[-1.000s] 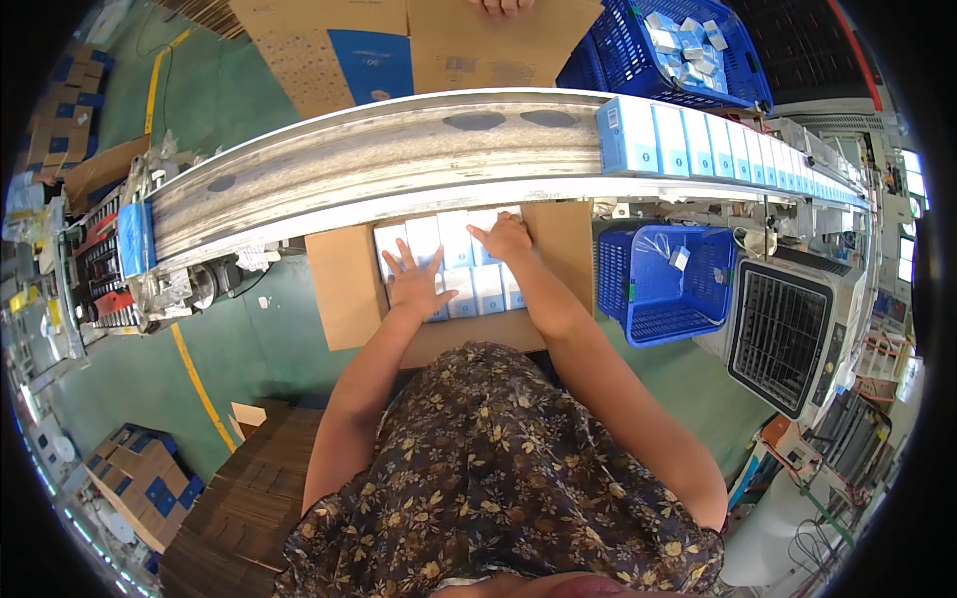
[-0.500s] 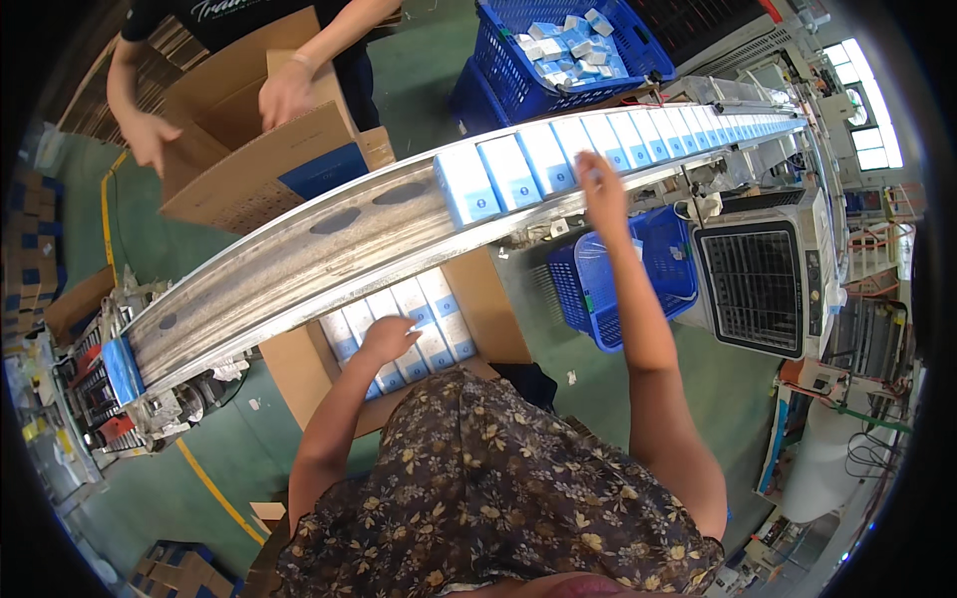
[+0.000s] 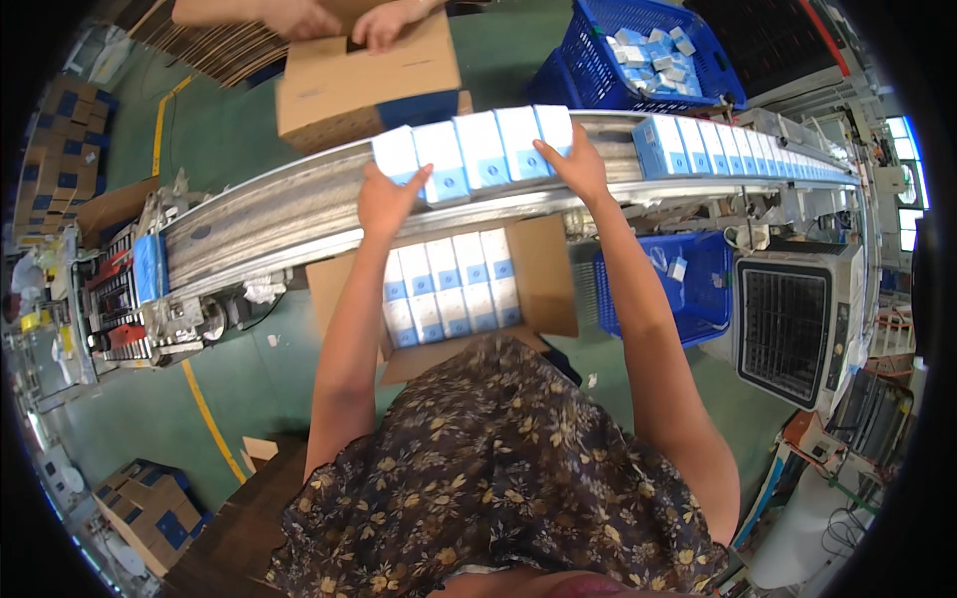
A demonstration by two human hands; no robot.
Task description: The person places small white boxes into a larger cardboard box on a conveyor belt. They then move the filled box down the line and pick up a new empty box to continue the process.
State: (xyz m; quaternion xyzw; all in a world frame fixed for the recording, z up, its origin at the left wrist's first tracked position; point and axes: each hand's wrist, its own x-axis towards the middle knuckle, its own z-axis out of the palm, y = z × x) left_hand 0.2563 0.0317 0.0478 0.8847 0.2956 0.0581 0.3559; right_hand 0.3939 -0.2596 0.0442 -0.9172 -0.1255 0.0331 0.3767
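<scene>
My left hand (image 3: 391, 199) presses on the left end of a short row of white-and-blue small boxes (image 3: 485, 149), its thumb against their near side. At the row's right end my right hand (image 3: 580, 167) squeezes inward, so the several boxes are clamped side by side between both hands, over the conveyor (image 3: 289, 209). Whether they touch the belt I cannot tell. Just below, in front of my body, an open cardboard carton (image 3: 548, 274) holds two rows of similar boxes, standing close together with their flaps folded outward around them.
A long line of boxes (image 3: 713, 149) stands on the conveyor to the right. Beyond it, a co-worker's hands (image 3: 384, 25) rest on a closed carton (image 3: 369, 80). Blue baskets (image 3: 588, 60) stand far right and below the belt. A grey air cooler (image 3: 797, 324) is at right.
My left hand rose from the carton to the conveyor. My right hand closed on the row's other end, and the group moved left, away from the line. The co-worker's carton flaps folded down.
</scene>
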